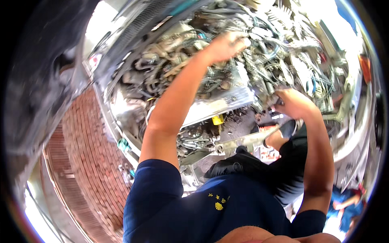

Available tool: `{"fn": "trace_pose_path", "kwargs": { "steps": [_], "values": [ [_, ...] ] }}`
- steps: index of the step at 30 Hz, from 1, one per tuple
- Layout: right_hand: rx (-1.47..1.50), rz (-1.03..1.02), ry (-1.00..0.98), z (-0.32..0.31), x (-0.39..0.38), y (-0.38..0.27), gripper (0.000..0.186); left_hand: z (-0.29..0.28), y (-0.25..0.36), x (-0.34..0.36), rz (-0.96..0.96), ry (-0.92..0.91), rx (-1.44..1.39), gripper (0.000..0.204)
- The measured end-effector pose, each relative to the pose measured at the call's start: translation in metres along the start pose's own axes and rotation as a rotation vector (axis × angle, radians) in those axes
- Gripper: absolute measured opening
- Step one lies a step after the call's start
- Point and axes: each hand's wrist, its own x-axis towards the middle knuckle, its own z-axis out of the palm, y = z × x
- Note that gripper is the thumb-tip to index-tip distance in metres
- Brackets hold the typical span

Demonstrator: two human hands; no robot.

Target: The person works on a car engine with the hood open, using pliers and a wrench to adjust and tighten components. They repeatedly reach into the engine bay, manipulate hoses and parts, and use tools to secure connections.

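An open vehicle engine bay, packed with greasy hoses, wires and metal parts, fills the upper half of the view. My left hand [227, 47] reaches across the engine [225, 77] and is over its far side, among dark hoses; its fingers are smeared by motion. Lower and to the right, my right hand [292, 102] is curled at the near right end of the engine, beside a hose [269, 87]. Its fingers are bent round something dark that I cannot make out. A flat silver metal panel [219, 103] lies between my two arms.
A raised dark panel [36, 81] stands at the far left. Red brick paving [91, 154] shows beyond the vehicle's left edge. A yellow piece [217, 120] sits under the metal panel. My shoe [288, 128] is inside the front bar [243, 142]. Another person in blue [344, 206] is at lower right.
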Motion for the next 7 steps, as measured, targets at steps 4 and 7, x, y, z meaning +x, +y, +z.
{"fn": "trace_pose_path", "kwargs": {
  "steps": [4,7],
  "values": [
    [0.086,0.062,0.019,-0.023,0.017,-0.031,0.046,0.001,-0.024,-0.112,0.382,0.261,-0.004,0.044],
    [0.043,0.058,0.026,-0.031,0.035,-0.041,0.046,0.011,-0.041,-0.182,0.403,0.320,0.070,0.045]
  ]
}}
